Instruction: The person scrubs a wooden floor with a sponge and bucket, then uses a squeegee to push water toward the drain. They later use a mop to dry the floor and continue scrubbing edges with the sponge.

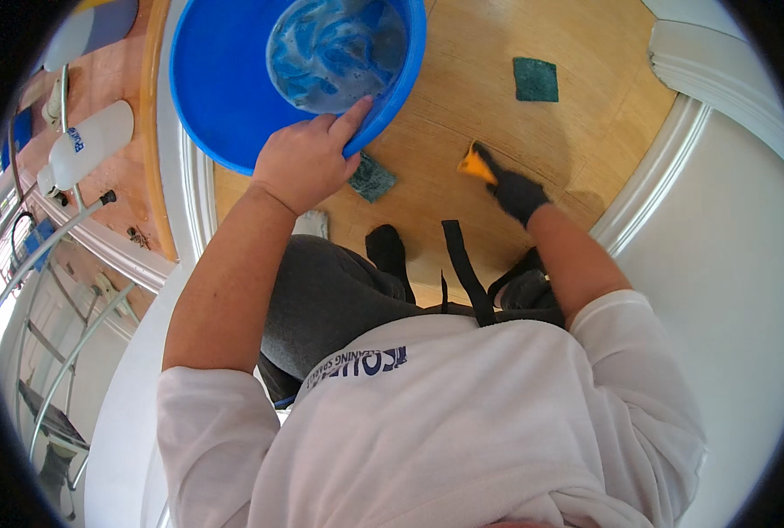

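Observation:
A blue plastic basin (pixel 220 86) is at the upper left, tilted, with cloudy soapy water (pixel 339 53) pooled in one part of it. My bare left hand (pixel 309 158) grips the basin's near rim, one finger stretched along the inside wall. In a dark glove, my right hand (pixel 519 193) holds a small yellow-orange scraper (pixel 476 166) low over the wood-plank floor (pixel 458 99); its blade cannot be made out. One green scouring pad (pixel 372 178) lies just below the basin, partly hidden by my left hand. Another green scouring pad (pixel 536 79) lies farther off.
White moulded skirting (pixel 662 168) and a wall bound the right side. Left of a white trim (pixel 194 191) are a white plastic bottle (pixel 92 145) and a metal tube frame (pixel 62 237). A whitish cloth or pad (pixel 311 224) lies beside my knee.

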Available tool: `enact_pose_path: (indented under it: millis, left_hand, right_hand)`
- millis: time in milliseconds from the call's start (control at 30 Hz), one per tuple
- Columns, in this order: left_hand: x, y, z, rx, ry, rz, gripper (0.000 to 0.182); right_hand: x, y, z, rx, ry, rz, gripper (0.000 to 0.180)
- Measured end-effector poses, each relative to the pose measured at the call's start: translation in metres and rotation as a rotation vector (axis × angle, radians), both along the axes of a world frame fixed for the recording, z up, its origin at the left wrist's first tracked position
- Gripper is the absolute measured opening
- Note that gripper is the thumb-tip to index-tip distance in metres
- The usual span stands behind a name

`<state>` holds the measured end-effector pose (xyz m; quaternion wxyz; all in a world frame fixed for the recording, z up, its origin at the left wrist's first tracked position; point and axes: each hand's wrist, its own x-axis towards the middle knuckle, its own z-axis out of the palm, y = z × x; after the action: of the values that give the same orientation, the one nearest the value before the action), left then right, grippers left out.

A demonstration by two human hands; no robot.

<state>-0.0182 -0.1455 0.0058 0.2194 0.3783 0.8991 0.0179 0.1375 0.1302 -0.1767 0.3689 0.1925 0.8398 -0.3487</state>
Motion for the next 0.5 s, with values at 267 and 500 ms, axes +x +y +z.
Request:
enact_pose_path:
  millis: [267,500]
  left_hand:
    - [0.001,0.001,0.002,-0.060,-0.023,-0.002,0.059]
    - [0.001,-0.001,0.001,-0.001,-0.011,0.004,0.056]
  right_hand:
    - [-0.048,0.030,0.036,-0.027,-0.087,-0.563,0.066]
    - [0.025,-0.017,0.006,0.040,-0.007,0.042,0.042]
